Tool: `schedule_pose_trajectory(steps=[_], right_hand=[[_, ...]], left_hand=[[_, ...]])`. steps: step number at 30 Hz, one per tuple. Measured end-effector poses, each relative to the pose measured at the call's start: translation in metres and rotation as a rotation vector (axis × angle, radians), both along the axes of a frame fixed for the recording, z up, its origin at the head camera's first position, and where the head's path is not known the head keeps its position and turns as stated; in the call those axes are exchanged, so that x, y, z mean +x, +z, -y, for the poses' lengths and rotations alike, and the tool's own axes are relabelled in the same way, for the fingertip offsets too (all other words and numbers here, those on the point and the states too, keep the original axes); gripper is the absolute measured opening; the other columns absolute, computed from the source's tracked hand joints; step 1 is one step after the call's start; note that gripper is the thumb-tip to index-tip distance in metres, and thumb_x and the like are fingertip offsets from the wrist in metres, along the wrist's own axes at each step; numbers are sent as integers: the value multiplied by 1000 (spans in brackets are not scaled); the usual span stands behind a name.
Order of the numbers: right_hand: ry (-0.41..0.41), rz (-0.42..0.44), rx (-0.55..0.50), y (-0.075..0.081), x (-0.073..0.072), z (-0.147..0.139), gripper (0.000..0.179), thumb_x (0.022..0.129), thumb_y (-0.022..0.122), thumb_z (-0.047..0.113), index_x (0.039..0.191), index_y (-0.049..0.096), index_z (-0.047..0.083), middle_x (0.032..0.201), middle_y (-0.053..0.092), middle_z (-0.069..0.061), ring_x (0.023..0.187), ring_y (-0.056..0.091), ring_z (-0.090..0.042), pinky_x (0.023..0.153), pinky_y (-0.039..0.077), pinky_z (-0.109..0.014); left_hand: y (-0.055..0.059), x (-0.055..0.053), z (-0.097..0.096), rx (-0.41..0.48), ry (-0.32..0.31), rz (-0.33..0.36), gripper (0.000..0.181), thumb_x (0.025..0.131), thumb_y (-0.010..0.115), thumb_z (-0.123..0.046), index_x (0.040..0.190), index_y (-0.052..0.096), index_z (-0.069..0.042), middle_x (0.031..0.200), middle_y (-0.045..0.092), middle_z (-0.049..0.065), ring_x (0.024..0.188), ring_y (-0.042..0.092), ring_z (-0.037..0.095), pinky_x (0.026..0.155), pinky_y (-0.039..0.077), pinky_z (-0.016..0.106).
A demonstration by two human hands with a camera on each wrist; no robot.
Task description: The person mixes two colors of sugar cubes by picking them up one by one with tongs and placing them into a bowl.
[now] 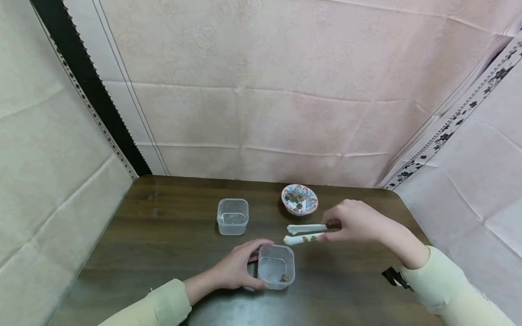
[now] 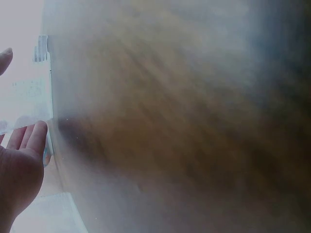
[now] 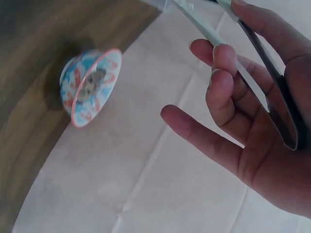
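Note:
My left hand [image 1: 238, 267] holds a clear plastic container [image 1: 276, 249] from its left side, thumb at the near corner and fingers at the far one. One small brownish piece [image 1: 284, 277] lies inside, near the front right corner. In the left wrist view the hand [image 2: 24, 162] is partly cut off beside the bright container. My right hand [image 1: 359, 222] grips a pair of tongs [image 3: 248, 77] between thumb and fingers, little finger stretched out. The tongs' white ends [image 1: 303, 238], with green leaf marks, stand apart above the table, just behind the held container, with nothing visible between them.
A small patterned bowl [image 1: 313, 206] with several small grey-brown pieces stands near the table's back edge, beyond the tongs. Left of it is a second clear container [image 1: 233, 203]. Pale cloth [image 1: 261, 117] hangs behind the dark wooden table [image 1: 171, 226] and along both sides.

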State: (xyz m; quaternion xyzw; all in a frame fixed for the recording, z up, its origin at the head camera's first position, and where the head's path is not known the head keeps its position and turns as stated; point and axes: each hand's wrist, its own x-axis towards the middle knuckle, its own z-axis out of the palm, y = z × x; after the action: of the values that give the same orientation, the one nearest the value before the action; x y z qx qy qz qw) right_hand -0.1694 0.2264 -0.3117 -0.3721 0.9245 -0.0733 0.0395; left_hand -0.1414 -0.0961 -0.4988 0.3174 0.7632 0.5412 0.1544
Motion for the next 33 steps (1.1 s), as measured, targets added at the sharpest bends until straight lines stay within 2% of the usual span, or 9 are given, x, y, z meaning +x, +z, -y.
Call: schedule_pose_trajectory(steps=[5,8,16,24,33], right_hand=[[104,-24,23,-6,15,15,27,88,85,41,75,64,31,63,38,24,58,32,5,49,23,-20],[136,-40,52,-9,22,25,31,87,86,41,72,62,29,63,35,22,58,30,4,49,20,-21],[119,-49,160,-15,35,45,41,85,84,37,62,51,29,57,27,21,53,23,1,47,14,-23],[128,-49,219,-17,37,56,38,83,84,38,61,55,29,55,35,20,52,29,-2,46,19,-23],[124,-37,254,-19,35,63,41,83,86,37,61,53,28,55,37,19,52,29,-4,46,21,-23]], left_hand=[[-2,-2,1,-12,2,-12,93,76,98,-12,155,49,-11,150,56,3,140,54,26,114,48,26],[-2,-2,1,-16,0,-12,93,76,97,-12,155,49,-11,152,55,4,141,54,26,115,48,27],[0,0,2,-10,9,-15,93,76,98,-13,155,50,-10,153,54,5,141,54,26,115,48,30],[-1,1,1,-16,19,-24,92,75,98,-12,154,50,-10,153,54,1,141,54,24,114,49,27],[-2,0,2,-14,19,-21,93,75,98,-13,154,50,-10,152,55,2,141,54,23,113,49,25]])
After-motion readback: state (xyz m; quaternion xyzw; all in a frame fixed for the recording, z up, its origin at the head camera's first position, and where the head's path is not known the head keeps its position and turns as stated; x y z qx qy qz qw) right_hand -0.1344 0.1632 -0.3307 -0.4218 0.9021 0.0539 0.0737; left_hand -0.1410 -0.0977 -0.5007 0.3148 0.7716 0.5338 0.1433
